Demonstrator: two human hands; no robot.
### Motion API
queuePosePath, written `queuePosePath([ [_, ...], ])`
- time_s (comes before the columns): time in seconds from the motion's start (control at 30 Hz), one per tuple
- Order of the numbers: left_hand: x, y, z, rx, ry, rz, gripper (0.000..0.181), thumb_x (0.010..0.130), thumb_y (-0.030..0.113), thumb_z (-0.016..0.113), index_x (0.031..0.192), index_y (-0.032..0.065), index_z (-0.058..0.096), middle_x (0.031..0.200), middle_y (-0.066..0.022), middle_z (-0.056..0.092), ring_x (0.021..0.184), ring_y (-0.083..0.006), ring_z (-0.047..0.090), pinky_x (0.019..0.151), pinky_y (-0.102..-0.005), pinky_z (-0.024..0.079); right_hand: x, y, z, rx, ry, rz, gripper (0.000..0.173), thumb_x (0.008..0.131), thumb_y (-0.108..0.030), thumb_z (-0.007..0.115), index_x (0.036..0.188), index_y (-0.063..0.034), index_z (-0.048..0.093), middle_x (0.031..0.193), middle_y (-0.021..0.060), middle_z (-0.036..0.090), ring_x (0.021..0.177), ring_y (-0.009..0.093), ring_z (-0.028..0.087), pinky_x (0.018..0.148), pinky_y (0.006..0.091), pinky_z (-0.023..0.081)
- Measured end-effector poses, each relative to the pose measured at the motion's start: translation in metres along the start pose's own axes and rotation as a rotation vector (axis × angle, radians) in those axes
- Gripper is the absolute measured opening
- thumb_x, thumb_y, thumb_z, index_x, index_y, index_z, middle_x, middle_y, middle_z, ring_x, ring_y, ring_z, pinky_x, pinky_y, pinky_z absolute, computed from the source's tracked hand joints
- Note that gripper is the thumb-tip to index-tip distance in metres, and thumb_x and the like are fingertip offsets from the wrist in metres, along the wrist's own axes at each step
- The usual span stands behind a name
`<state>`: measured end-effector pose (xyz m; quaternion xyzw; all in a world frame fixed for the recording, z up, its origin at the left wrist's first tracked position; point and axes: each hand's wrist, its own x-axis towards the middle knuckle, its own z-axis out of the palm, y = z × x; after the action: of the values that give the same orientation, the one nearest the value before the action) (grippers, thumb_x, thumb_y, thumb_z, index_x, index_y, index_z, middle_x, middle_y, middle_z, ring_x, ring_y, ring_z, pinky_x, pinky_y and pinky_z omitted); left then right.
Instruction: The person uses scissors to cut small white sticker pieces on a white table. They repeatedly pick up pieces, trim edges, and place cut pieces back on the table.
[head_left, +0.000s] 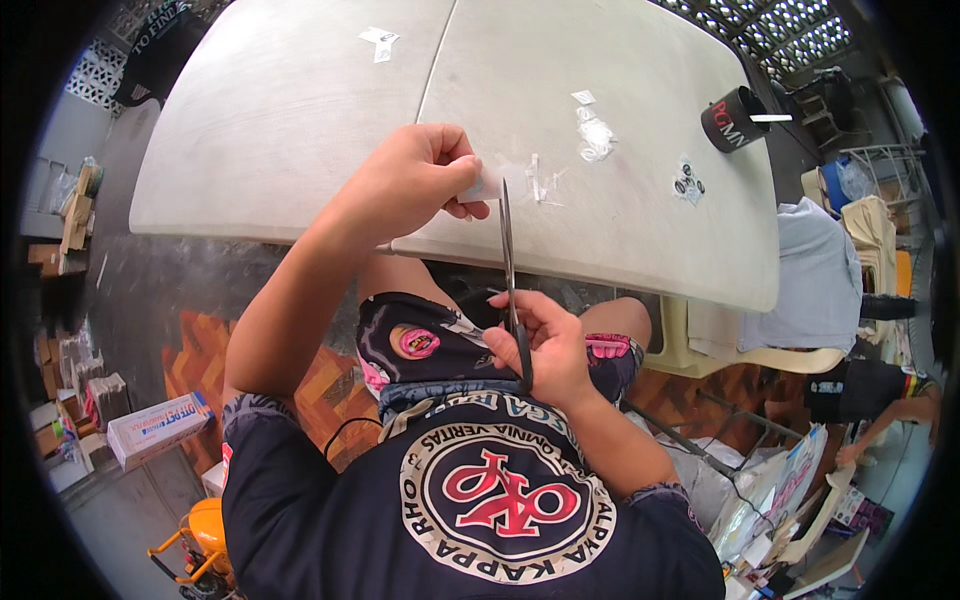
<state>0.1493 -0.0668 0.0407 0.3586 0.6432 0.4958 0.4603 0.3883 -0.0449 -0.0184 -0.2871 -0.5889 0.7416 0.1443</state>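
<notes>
My left hand (439, 172) pinches a small whitish, translucent piece of film or paper (484, 187) between thumb and fingers, above the near part of the table. A pair of scissors with dark handles (508, 247) is in my right hand (544, 337), below and to the right. Its long blades point away from me and look nearly closed. Their tips are at the right edge of the piece; I cannot tell whether they cut into it. Thin white offcut strips (541, 180) lie on the table just right of the blades.
The pale folding table (285, 150) bears a pile of small clear-white pieces (596, 139), several pieces with black marks (688, 184), white cut pieces (381, 41) and a black mug (733, 120). A cloth-draped plastic chair (799, 277) stands right. Another person's arm (889, 424) shows far right.
</notes>
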Motion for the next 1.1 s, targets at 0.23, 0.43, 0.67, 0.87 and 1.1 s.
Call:
queuePosePath([
  [0.23,0.002,0.008,0.017,-0.027,-0.072,-0.002,0.017,0.094,0.011,0.054,0.082,0.0,0.057,0.079,-0.0106,0.065,0.073,-0.0167,0.068,0.065,-0.0273,0.053,0.001,-0.003,-0.008,0.01,0.056,-0.045,0.038,0.082,-0.015,0.079,0.11,0.0023,0.061,0.065,-0.0027,0.058,0.059,0.001,0.052,0.055,0.0172,0.041],
  [0.43,0.011,0.007,0.028,0.002,-0.098,-0.008,0.019,0.094,0.014,0.055,0.081,0.0007,0.058,0.079,-0.0093,0.066,0.072,-0.0156,0.068,0.065,-0.0258,0.052,-0.001,0.001,-0.017,-0.018,0.086,-0.052,0.037,0.081,-0.015,0.079,0.109,0.0024,0.061,0.064,-0.0044,0.055,0.058,0.0,0.048,0.054,0.0165,0.039],
  [0.67,0.019,0.008,0.037,0.043,-0.108,-0.003,0.018,0.093,0.014,0.056,0.082,0.0007,0.059,0.078,-0.009,0.066,0.073,-0.0155,0.068,0.066,-0.026,0.052,-0.001,0.004,-0.025,-0.013,0.116,-0.06,0.034,0.081,-0.014,0.078,0.107,0.0019,0.062,0.062,-0.0044,0.054,0.057,0.0,0.047,0.051,0.0171,0.036],
  [0.87,0.031,0.025,0.042,0.075,-0.114,-0.003,0.018,0.093,0.014,0.055,0.082,0.0,0.059,0.08,-0.0107,0.066,0.073,-0.0167,0.068,0.067,-0.0272,0.053,0.005,-0.006,-0.034,-0.06,0.15,-0.064,0.032,0.082,-0.014,0.078,0.106,0.002,0.062,0.058,-0.0035,0.054,0.052,0.001,0.047,0.047,0.0184,0.034],
  [1.1,0.08,0.045,0.045,0.037,-0.145,-0.006,0.018,0.092,0.015,0.056,0.086,-0.0015,0.06,0.085,-0.0132,0.067,0.074,-0.0185,0.068,0.069,-0.0284,0.054,0.026,-0.051,-0.057,-0.093,0.178,0.047,0.032,0.087,-0.016,0.073,0.109,0.0034,0.06,0.065,0.0,0.058,0.05,0.005,0.052,0.046,0.0199,0.042],
])
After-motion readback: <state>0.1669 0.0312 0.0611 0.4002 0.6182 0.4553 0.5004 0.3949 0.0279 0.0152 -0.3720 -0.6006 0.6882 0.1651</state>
